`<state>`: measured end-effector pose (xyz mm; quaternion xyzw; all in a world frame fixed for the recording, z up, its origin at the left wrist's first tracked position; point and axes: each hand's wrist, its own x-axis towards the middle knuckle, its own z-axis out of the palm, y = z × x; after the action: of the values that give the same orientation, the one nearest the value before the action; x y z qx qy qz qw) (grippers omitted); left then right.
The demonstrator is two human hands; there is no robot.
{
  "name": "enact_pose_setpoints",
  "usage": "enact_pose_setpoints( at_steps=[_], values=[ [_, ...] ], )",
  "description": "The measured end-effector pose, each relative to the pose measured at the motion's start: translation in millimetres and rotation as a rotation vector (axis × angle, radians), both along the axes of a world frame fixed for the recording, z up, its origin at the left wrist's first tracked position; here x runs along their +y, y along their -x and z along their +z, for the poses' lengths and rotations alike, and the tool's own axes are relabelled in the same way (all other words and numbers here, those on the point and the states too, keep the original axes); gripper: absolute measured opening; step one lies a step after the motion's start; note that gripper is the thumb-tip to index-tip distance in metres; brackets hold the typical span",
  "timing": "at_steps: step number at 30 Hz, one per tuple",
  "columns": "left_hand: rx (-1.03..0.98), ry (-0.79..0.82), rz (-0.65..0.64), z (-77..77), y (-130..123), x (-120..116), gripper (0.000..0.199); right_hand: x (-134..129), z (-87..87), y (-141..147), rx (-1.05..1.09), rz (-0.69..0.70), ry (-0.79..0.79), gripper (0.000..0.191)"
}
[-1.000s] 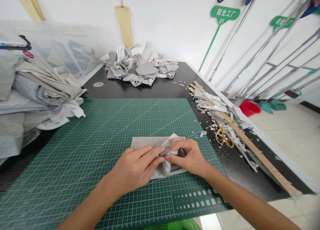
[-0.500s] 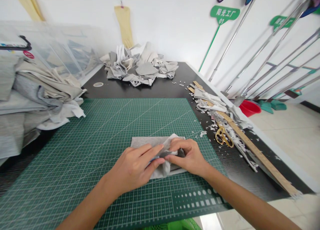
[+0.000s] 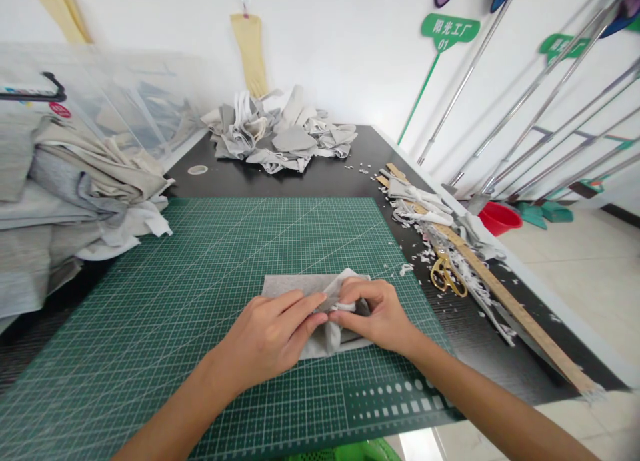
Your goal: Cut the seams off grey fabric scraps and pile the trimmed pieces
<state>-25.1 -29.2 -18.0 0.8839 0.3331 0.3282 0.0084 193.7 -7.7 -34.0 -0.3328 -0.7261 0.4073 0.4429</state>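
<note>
Grey knit fabric [image 3: 283, 286] pinched by the fingers [image 3: 300, 312] of your left hand [image 3: 265, 341] and right hand [image 3: 377, 314] on a green cutting mat [image 3: 200, 261]; a clear plastic bin [image 3: 75, 64] at left holds grey cloth [image 3: 160, 107].

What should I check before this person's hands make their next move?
1. The grey fabric lies on the green cutting mat: ok.
2. The left hand and right hand both grip the fabric: ok.
3. The fabric lies flat: not ok, it is bunched between the hands.
4. The gold scissors lie within sight, off the mat: ok.
5. The wooden ruler lies beside them: ok.
6. The fold under the fingers is neat: cannot tell, fingers hide it.
</note>
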Motion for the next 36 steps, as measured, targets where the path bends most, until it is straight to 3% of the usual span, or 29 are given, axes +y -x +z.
enact_pose_setpoints(
  at_steps=[5, 10, 15, 20, 36],
  values=[
    [-0.005, -0.008, -0.019, 1.7, 0.1, -0.9, 0.030, 1.0, -0.8, -0.6, 0.003, -0.016, -0.029, 0.013],
    [-0.006, -0.022, -0.008, 2.0, -1.2, -0.7, 0.022, 0.0, -0.8, -0.2, 0.007, 0.001, -0.017, 0.015],
    [-0.002, 0.005, -0.023, -0.6, -1.8, -1.0, 0.032, -0.9, -1.4, -0.2, 0.008, -0.014, -0.023, 0.013],
    [-0.022, -0.018, -0.009, -0.8, -0.9, -0.7, 0.023, -0.7, 0.7, -0.1, 0.009, 0.003, -0.005, 0.018],
    [-0.011, 0.001, -0.014, -0.4, -1.1, -1.7, 0.030, 1.1, -2.6, -0.6, 0.014, -0.008, -0.028, 0.013]
  ],
)
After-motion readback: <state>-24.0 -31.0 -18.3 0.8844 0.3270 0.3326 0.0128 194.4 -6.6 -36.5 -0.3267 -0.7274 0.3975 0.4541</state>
